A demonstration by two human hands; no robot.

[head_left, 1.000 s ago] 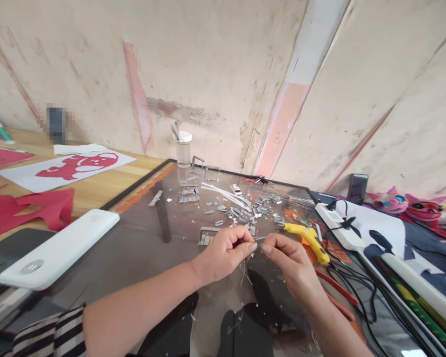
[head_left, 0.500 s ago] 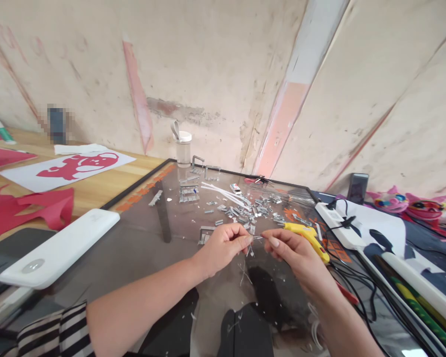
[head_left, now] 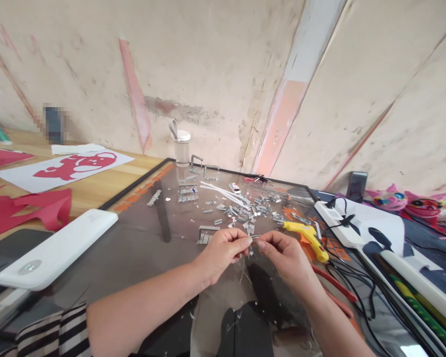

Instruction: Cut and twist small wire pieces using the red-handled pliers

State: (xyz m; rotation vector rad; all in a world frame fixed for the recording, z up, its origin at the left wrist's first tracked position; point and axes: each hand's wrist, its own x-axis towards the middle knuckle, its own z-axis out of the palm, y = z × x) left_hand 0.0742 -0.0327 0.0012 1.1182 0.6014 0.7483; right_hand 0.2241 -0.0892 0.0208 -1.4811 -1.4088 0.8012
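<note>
Over the dark glassy tabletop (head_left: 134, 258), my left hand (head_left: 223, 254) and my right hand (head_left: 284, 255) meet fingertip to fingertip. Both are closed in a pinch on a thin piece of wire (head_left: 255, 236) that bridges the small gap between them. Another fine strand sticks up beside my left thumb; the exact ends are too small to make out. Just beyond my left hand is a small grey frame (head_left: 205, 238) with slats. A scatter of small grey pieces (head_left: 241, 214) lies past my fingertips, with white strips (head_left: 223, 193) behind it.
A yellow glue gun (head_left: 306, 240) and red-handled pliers (head_left: 336, 285) lie to the right, near cables and a white power strip (head_left: 334, 223). A white power bank (head_left: 59, 248) is at left. A lidded jar (head_left: 182, 148) stands by the wall; thin rods (head_left: 286, 194) lie at the back right.
My right hand drew slightly to the right and turned, then came back toward my left fingertips. The wire stays between them, and a strand now points up by my left thumb.
</note>
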